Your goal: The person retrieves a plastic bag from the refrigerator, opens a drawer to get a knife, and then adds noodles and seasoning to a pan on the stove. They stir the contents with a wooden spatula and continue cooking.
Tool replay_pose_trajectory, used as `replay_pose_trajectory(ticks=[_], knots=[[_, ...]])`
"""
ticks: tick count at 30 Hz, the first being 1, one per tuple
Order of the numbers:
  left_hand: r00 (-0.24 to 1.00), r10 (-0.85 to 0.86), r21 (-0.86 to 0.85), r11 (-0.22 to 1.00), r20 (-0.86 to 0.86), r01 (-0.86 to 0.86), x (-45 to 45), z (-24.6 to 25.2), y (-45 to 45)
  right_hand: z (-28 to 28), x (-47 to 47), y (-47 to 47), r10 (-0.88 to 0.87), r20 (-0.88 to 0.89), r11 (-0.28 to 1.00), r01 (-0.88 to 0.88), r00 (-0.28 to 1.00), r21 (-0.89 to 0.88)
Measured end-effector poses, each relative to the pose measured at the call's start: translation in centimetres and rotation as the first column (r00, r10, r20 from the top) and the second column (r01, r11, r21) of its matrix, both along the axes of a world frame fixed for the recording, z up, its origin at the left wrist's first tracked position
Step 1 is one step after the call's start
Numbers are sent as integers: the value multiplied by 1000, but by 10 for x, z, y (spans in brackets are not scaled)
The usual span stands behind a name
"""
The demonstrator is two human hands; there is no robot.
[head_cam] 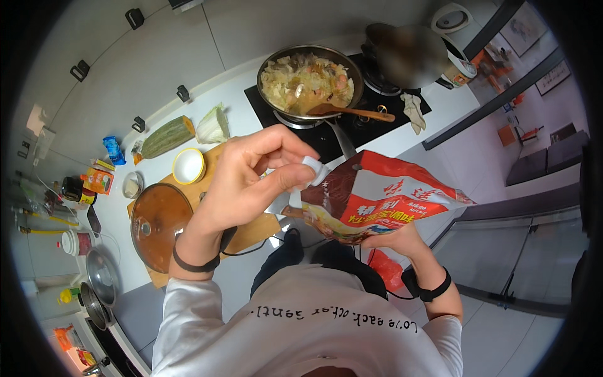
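Observation:
My left hand (245,184) pinches the white screw cap (314,168) at the spout of a red and white plastic seasoning pouch (377,198). The pouch bears printed writing and lies tilted in front of my body. My right hand (400,242) grips it from below, its fingers mostly hidden behind the pouch. Beyond both hands, a frying pan (355,70) stands on the hob, filled with cooked cabbage and pinkish pieces (306,80). A wooden spatula (365,113) rests across the pan's near rim, its handle pointing right.
Left on the counter are a glass lid (162,228), a wooden cutting board (254,231), a yellow-rimmed bowl (201,166), a cut green gourd (167,136) and a cabbage wedge (213,125). The pan handle (341,136) juts toward me. A cloth (413,113) lies on the hob's right edge.

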State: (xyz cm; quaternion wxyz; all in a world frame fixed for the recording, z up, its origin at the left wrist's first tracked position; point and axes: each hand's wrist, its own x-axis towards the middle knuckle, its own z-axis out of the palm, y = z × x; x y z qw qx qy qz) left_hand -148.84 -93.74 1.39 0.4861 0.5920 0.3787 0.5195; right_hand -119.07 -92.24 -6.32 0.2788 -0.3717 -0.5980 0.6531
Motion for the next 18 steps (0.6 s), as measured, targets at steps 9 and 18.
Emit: replay_pose_trajectory(ticks=[9,18], knots=[[988,155,-7,988,8,-155,43,5,22,20,27,82,103,5,994,-103,995,41],[888,395,-41,909,-235,-415,71,24,90,81,57,175,108,170,918,-163,980,360]])
